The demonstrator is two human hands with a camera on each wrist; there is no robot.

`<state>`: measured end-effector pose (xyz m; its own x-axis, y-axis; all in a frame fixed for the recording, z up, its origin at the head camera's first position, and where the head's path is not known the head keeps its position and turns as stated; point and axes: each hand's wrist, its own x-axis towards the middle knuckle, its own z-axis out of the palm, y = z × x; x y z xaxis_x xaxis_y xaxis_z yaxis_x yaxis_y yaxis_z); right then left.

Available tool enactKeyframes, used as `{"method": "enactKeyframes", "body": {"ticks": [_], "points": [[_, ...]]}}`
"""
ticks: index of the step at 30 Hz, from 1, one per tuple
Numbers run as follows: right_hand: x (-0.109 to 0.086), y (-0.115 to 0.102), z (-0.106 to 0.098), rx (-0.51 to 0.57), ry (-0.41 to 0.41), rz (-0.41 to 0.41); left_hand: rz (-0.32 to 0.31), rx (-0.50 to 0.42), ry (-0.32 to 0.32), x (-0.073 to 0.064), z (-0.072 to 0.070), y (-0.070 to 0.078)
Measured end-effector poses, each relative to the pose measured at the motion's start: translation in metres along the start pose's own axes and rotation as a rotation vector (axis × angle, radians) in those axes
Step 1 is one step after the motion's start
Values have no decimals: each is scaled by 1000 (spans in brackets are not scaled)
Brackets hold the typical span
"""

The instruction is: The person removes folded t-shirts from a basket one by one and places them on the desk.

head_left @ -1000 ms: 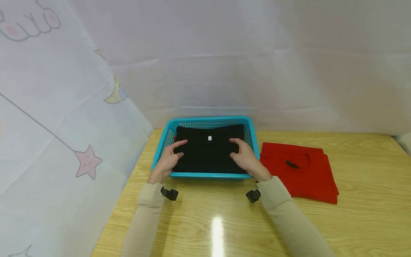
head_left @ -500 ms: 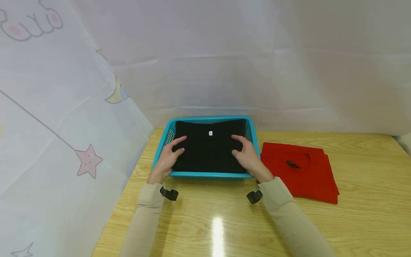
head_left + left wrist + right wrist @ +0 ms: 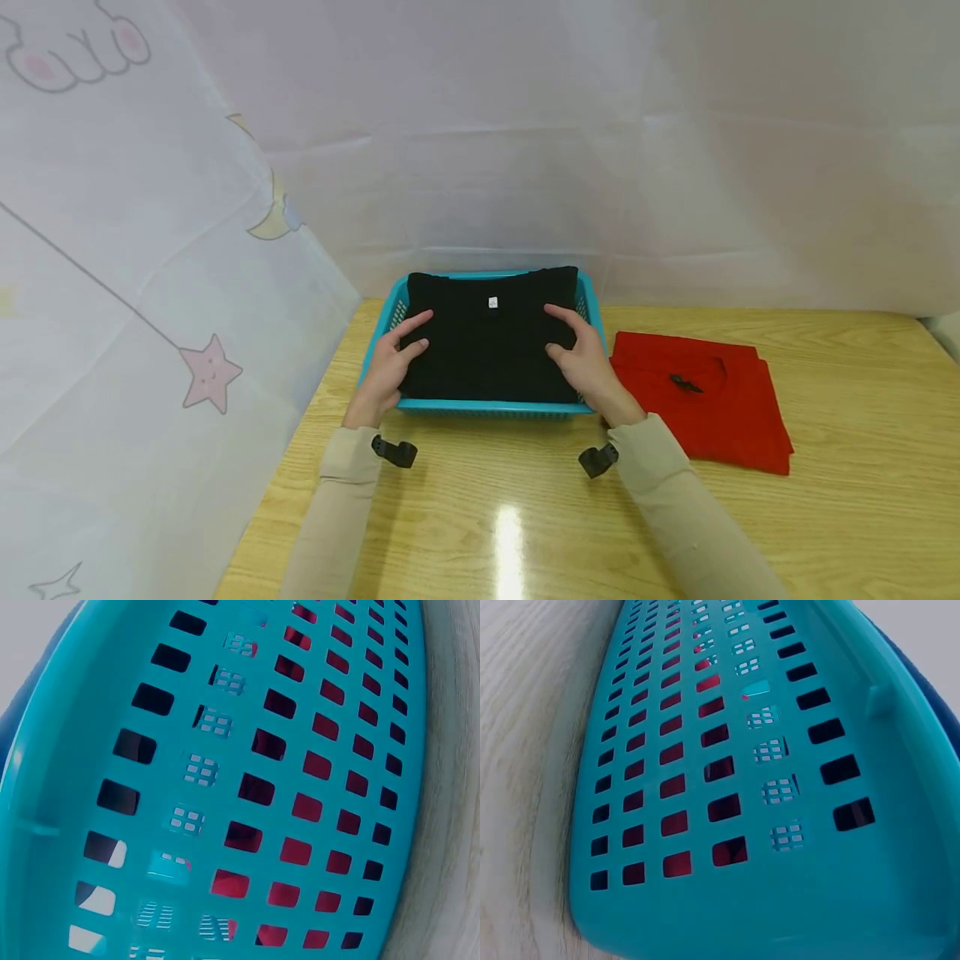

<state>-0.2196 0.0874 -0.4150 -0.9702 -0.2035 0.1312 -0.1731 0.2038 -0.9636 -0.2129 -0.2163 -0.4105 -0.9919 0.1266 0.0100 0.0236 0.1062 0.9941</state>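
A folded black garment (image 3: pixel 487 350) with a small white label (image 3: pixel 492 302) lies over the opening of a turquoise plastic basket (image 3: pixel 491 407) in the head view. My left hand (image 3: pixel 386 367) holds its left side, thumb and index finger on top and the other fingers hidden. On the opposite side my right hand (image 3: pixel 588 362) grips it the same way. Both wrist views show mostly the basket's perforated wall (image 3: pixel 45 787), neither hand visible there. Red cloth (image 3: pixel 297 851) shows through the holes, low inside the basket.
To the basket's right, a folded red garment (image 3: pixel 735 417) with a black mark (image 3: pixel 685 383) lies flat on the wooden table (image 3: pixel 465 492). White sheeting (image 3: pixel 487 192) hangs close behind the basket, and a patterned sheet (image 3: pixel 150 333) hangs along the left.
The black garment has risen between my hands; its far edge now overlaps the basket's back rim in the head view. Both hands have shifted slightly upward with it.
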Motion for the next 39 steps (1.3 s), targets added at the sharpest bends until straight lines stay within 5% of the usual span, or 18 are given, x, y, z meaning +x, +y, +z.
{"method": "enactKeyframes", "body": {"ticks": [8,13,22,31,39], "points": [[-3,0,-2,23,21,-63,1,-65,13,0,2,-2],[-4,-4,-5,65,20,-92,58,-39,17,-1,2,-2],[-6,-16,-15,90,-52,-5,165,-63,22,-3,0,-2],[-12,-20,-18,105,-89,18,123,-9,-1,-8,-3,3],[-19,-26,-22,97,-92,36,85,-159,-121,-13,-1,15]]}}
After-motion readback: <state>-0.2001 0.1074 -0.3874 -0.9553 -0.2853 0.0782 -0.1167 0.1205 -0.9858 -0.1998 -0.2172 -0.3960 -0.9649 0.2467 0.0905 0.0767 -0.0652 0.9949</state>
